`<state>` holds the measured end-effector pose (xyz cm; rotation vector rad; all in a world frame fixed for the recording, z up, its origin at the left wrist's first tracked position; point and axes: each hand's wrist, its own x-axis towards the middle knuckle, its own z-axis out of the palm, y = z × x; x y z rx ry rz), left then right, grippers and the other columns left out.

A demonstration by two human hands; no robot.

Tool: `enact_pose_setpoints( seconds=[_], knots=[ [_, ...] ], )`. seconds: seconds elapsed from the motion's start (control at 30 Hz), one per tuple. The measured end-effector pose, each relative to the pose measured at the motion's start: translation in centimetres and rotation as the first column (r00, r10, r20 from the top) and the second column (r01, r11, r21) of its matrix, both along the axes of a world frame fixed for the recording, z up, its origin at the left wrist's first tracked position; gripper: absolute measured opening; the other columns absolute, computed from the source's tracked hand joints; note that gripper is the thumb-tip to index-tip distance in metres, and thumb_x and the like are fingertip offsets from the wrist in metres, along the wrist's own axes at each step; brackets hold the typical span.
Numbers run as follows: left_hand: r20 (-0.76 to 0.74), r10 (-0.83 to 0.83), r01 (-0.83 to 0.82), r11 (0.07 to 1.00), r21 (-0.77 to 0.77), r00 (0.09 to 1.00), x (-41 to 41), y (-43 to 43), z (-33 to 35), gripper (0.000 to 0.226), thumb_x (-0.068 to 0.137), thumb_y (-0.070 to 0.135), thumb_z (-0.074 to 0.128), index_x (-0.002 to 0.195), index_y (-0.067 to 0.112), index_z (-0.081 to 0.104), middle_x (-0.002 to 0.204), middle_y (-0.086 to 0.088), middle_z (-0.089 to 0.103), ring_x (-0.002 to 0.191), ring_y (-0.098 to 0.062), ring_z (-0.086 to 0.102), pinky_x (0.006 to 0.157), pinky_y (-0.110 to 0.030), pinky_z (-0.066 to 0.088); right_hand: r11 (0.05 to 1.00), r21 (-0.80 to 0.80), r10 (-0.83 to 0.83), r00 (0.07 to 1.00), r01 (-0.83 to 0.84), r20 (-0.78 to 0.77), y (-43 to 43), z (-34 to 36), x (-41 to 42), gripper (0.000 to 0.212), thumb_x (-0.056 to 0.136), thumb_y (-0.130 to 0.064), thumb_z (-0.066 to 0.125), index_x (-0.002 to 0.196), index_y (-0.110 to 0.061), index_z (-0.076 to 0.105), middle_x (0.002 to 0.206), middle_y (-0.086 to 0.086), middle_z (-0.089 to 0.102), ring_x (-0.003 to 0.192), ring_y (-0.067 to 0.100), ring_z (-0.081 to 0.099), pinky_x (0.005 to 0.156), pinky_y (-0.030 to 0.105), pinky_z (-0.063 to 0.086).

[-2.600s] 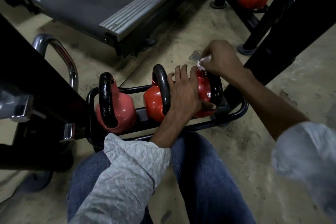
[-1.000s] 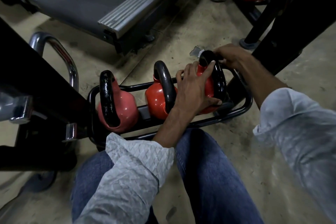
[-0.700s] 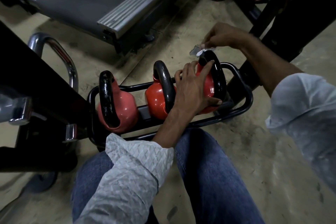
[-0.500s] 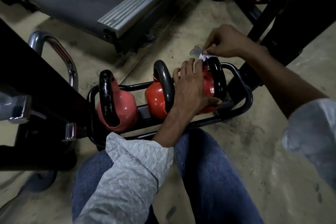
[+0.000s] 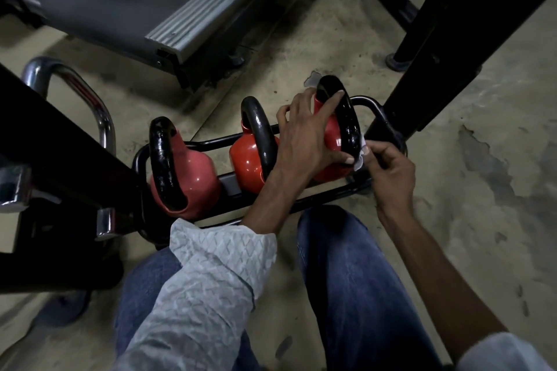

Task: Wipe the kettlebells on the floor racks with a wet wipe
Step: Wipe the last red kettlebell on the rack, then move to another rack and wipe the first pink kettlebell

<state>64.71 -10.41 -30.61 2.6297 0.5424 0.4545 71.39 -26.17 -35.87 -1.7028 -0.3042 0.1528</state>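
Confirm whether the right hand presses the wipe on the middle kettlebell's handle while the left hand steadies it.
No. Head view: the right hand presses the wipe on the handle of the rightmost kettlebell, not the middle one, while the left hand steadies it.

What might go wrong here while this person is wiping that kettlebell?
Fingertips of the right hand only pinch the wet wipe, so it may slip onto the stained floor. That hand sits between the handle of the right kettlebell and the rack bar; if the bell shifts under the left hand, fingers might get squeezed.
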Motion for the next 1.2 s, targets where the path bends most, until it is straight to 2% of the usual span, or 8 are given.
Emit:
enact_pose_setpoints(
  seconds=[0.1, 0.23, 0.43, 0.63, 0.77, 0.9, 1.03, 1.2],
  knots=[
    [-0.016, 0.014, -0.013, 0.999, 0.035, 1.000, 0.3, 0.0, 0.2, 0.119, 0.051, 0.069, 0.085, 0.154, 0.034, 0.036, 0.160, -0.014, 0.028, 0.148, -0.030, 0.025, 0.114, -0.049, 0.020, 0.999, 0.029, -0.025, 0.999, 0.026, -0.038, 0.2, -0.3, -0.1, 0.010, 0.093, -0.012, 0.069, 0.101, -0.011, 0.075, 0.097, 0.006, 0.076, 0.091, 0.015, 0.070, 0.085, 0.031, 0.056],
    [-0.025, -0.004, 0.004, 1.000, 0.011, 1.000, 0.1, -0.1, 0.0, 0.117, 0.057, 0.069, 0.083, 0.156, 0.036, 0.030, 0.162, -0.014, 0.025, 0.150, -0.030, 0.022, 0.115, -0.049, 0.020, 0.994, 0.066, -0.076, 0.993, 0.082, -0.085, 0.4, 0.6, -0.6, 0.012, 0.090, -0.006, 0.072, 0.099, -0.013, 0.075, 0.092, -0.002, 0.076, 0.089, 0.006, 0.070, 0.081, 0.021, 0.054],
    [-0.035, -0.033, 0.034, 0.999, 0.028, 0.999, -0.4, 0.0, -0.3, 0.114, 0.063, 0.071, 0.079, 0.157, 0.036, 0.026, 0.162, -0.016, 0.025, 0.150, -0.032, 0.022, 0.113, -0.051, 0.022, 0.988, 0.133, -0.064, 0.989, 0.082, -0.132, -0.4, 4.2, -0.8, 0.014, 0.086, 0.000, 0.074, 0.098, -0.008, 0.075, 0.092, 0.003, 0.076, 0.084, 0.007, 0.070, 0.076, 0.021, 0.055],
    [-0.057, -0.057, 0.054, 0.998, -0.042, 0.997, -1.5, -3.0, 2.9, 0.109, 0.066, 0.063, 0.082, 0.155, 0.035, 0.026, 0.162, -0.010, 0.025, 0.150, -0.030, 0.023, 0.119, -0.055, 0.021, 0.965, 0.106, -0.241, 0.970, 0.240, 0.002, -5.3, 11.8, 0.5, 0.012, 0.087, -0.004, 0.073, 0.097, -0.009, 0.077, 0.092, 0.003, 0.078, 0.084, 0.015, 0.072, 0.080, 0.028, 0.056],
    [-0.009, -0.137, 0.137, 0.989, -0.063, 0.990, -0.7, -6.7, 9.3, 0.101, 0.071, 0.062, 0.079, 0.154, 0.033, 0.030, 0.158, -0.007, 0.031, 0.147, -0.026, 0.029, 0.116, -0.055, 0.024, 0.944, 0.077, -0.326, 0.940, 0.320, 0.100, -10.0, 19.8, 0.7, 0.010, 0.089, -0.001, 0.071, 0.097, 0.001, 0.075, 0.095, 0.013, 0.076, 0.091, 0.024, 0.073, 0.087, 0.036, 0.059],
    [0.086, -0.259, 0.268, 0.957, -0.115, 0.962, 1.0, -11.2, 18.7, 0.098, 0.074, 0.055, 0.079, 0.156, 0.030, 0.031, 0.159, -0.004, 0.033, 0.146, -0.023, 0.031, 0.117, -0.048, 0.025, 0.920, 0.073, -0.393, 0.905, 0.386, 0.166, -14.6, 28.7, 1.5, 0.009, 0.089, -0.004, 0.070, 0.097, -0.002, 0.074, 0.096, 0.016, 0.074, 0.090, 0.030, 0.073, 0.085, 0.048, 0.059],
    [0.161, -0.405, 0.429, 0.889, -0.163, 0.900, 2.9, -15.4, 29.7, 0.095, 0.077, 0.049, 0.078, 0.157, 0.025, 0.032, 0.159, -0.009, 0.032, 0.146, -0.025, 0.033, 0.113, -0.051, 0.039, 0.866, 0.076, -0.499, 0.848, 0.494, 0.178, -18.9, 39.2, 1.4, 0.009, 0.088, -0.001, 0.070, 0.096, -0.001, 0.074, 0.101, 0.015, 0.071, 0.090, 0.021, 0.073, 0.082, 0.031, 0.059],
    [0.194, -0.510, 0.539, 0.828, -0.153, 0.838, 4.4, -20.1, 45.3, 0.094, 0.077, 0.056, 0.072, 0.156, 0.024, 0.032, 0.158, -0.010, 0.031, 0.148, -0.026, 0.030, 0.114, -0.052, 0.038, 0.822, 0.070, -0.561, 0.784, 0.565, 0.264, -23.9, 54.2, 0.9, 0.010, 0.088, 0.000, 0.069, 0.094, -0.004, 0.075, 0.097, 0.012, 0.072, 0.089, 0.017, 0.073, 0.079, 0.023, 0.057]
  ],
)
